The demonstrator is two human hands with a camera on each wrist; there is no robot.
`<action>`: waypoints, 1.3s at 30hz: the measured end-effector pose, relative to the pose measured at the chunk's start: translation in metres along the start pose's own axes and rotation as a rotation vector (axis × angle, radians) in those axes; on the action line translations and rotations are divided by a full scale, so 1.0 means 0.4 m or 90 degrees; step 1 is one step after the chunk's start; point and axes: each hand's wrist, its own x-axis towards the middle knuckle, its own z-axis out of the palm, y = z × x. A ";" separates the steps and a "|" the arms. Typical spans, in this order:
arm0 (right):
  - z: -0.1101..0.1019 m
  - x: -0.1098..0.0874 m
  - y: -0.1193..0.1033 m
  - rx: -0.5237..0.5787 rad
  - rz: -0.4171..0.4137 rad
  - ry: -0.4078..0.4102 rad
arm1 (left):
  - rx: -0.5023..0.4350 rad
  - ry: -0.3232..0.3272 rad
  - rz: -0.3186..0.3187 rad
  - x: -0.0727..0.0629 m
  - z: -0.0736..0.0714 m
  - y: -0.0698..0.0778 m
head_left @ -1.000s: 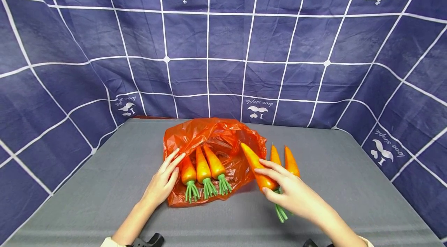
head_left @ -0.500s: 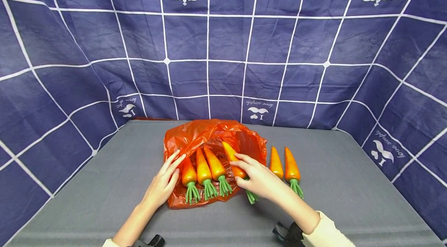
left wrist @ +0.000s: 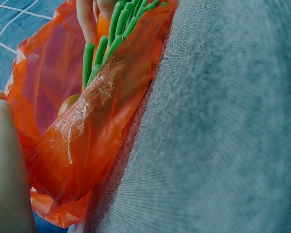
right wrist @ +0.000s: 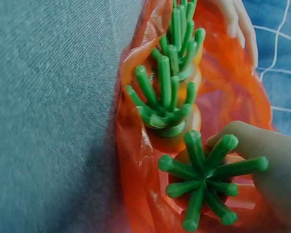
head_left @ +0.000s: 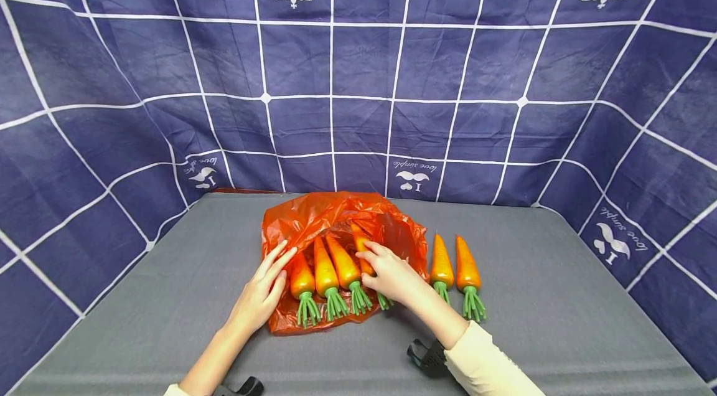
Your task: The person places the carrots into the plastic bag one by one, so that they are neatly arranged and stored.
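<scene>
Red bag [head_left: 313, 212], head view: left hand [head_left: 262, 287], fingers extended, touches its nine o'clock; right hand [head_left: 392, 274] grips a carrot [head_left: 359, 239] inside, toward three. Left-wrist view: thin plastic, likely limp. Right-wrist view: carrot probably light, stiff; hold midway.

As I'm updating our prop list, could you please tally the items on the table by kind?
Red plastic bag: 1
Carrots with green tops: 6 (3 lying in the bag's open mouth, 1 held by the right hand, 2 on the table to the right of the bag)
Total: 7 in view
</scene>
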 end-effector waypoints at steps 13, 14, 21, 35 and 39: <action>0.045 0.020 0.022 0.010 0.000 -0.036 | -0.026 -0.011 0.013 0.002 -0.004 -0.005; 0.047 0.020 0.024 0.010 -0.004 -0.040 | -0.025 -0.011 0.012 0.002 -0.005 -0.005; 0.058 0.019 0.030 0.002 -0.017 -0.057 | -0.015 -0.020 -0.002 0.001 -0.004 -0.005; 0.025 0.013 0.005 0.039 -0.018 -0.033 | -0.001 -0.001 -0.014 0.000 0.002 -0.003; -0.005 0.007 -0.013 0.025 -0.028 -0.013 | 0.002 -0.005 -0.007 -0.001 0.002 -0.004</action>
